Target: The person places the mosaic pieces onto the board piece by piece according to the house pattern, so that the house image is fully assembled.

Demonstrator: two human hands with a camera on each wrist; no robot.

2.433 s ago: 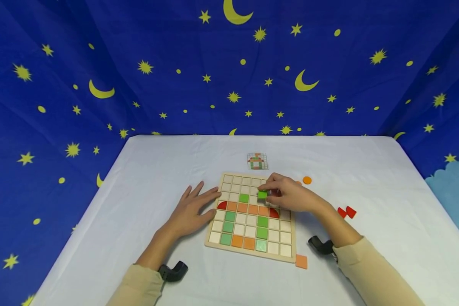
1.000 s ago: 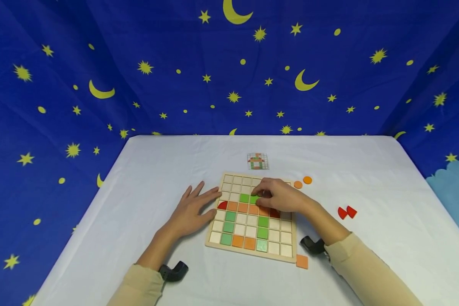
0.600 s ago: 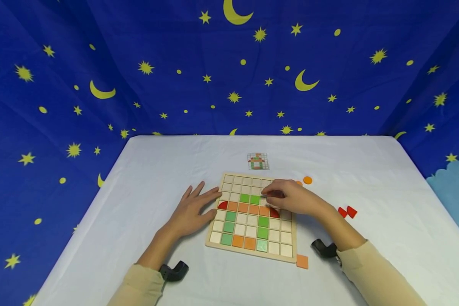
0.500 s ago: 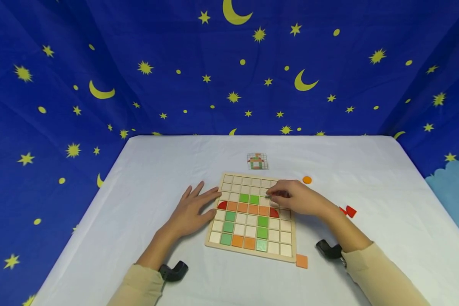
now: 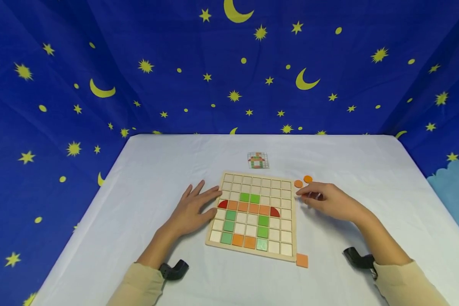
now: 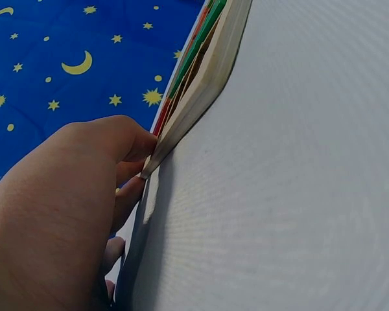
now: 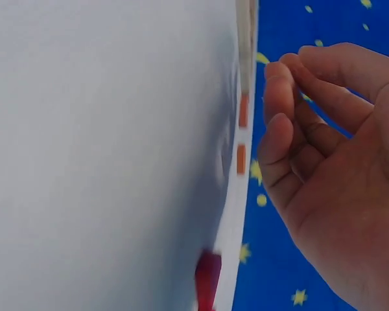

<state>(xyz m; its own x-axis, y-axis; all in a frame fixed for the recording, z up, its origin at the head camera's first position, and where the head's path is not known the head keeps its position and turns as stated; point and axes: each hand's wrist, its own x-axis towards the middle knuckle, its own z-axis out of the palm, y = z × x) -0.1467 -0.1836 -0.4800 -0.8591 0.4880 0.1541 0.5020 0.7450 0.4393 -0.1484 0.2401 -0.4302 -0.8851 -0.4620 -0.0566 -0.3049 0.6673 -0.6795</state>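
Right hand (image 5: 330, 202) moved off the board (image 5: 251, 219), loosely curled, left hand (image 5: 191, 212) spread against its edge

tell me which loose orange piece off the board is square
The orange tile by the near right corner of the board; the left disc and right disc are round.
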